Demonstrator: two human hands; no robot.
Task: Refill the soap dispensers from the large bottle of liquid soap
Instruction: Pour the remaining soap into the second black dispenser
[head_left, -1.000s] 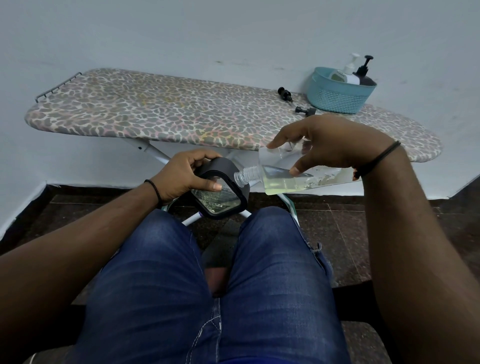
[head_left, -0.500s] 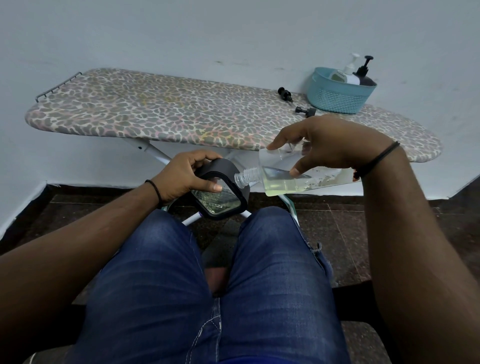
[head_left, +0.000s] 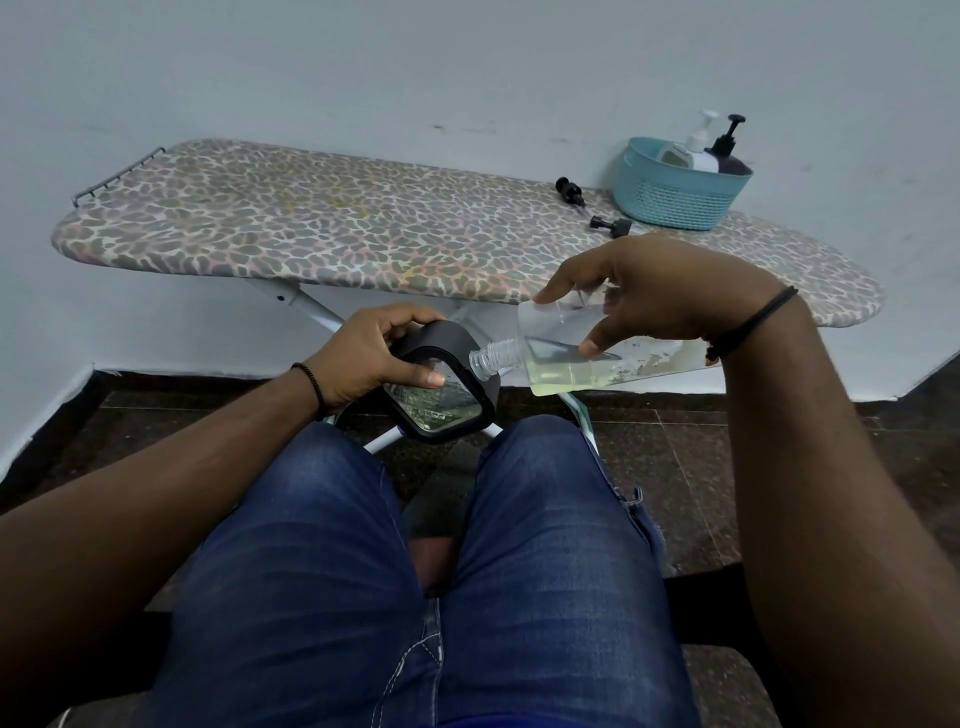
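Pouring under way over lap: right hand (head_left: 660, 291) grips tilted bottle (head_left: 571, 358), neck at dispenser (head_left: 441, 389) clasped by left hand (head_left: 363, 358). Soap not yet visibly flowing. Two dispensers in basket (head_left: 675, 197), pumps (head_left: 571, 191) off on board.

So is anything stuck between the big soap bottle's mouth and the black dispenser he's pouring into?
Nothing visible is. The large bottle, held tilted by the right hand, has its uncapped neck right at the top edge of the black dispenser, which the left hand holds. The dispenser's opening itself is hidden.
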